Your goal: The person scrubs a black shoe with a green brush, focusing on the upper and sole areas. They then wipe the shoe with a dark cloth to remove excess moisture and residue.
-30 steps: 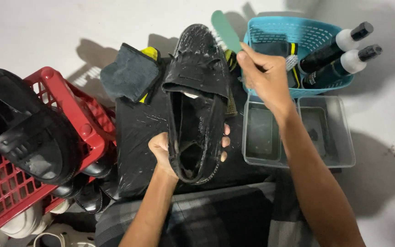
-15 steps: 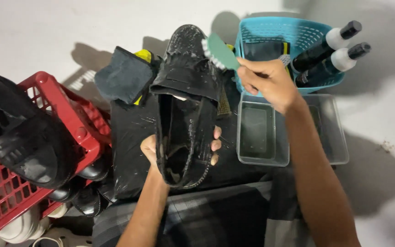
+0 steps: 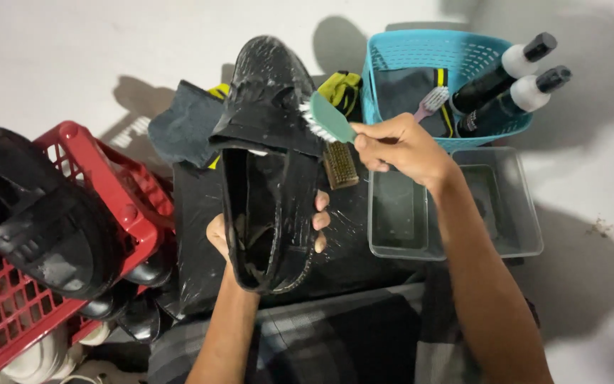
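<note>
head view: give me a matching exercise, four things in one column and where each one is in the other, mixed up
Things:
1. black shoe
2. green brush
3. two bottles
4. clear tub

Places:
A. leaning in the blue basket
B. on the floor just below the blue basket
C. held in the left hand
D. held in the right hand, bristles against the shoe

Pairs: 1-C, 2-D, 3-A, 4-B
</note>
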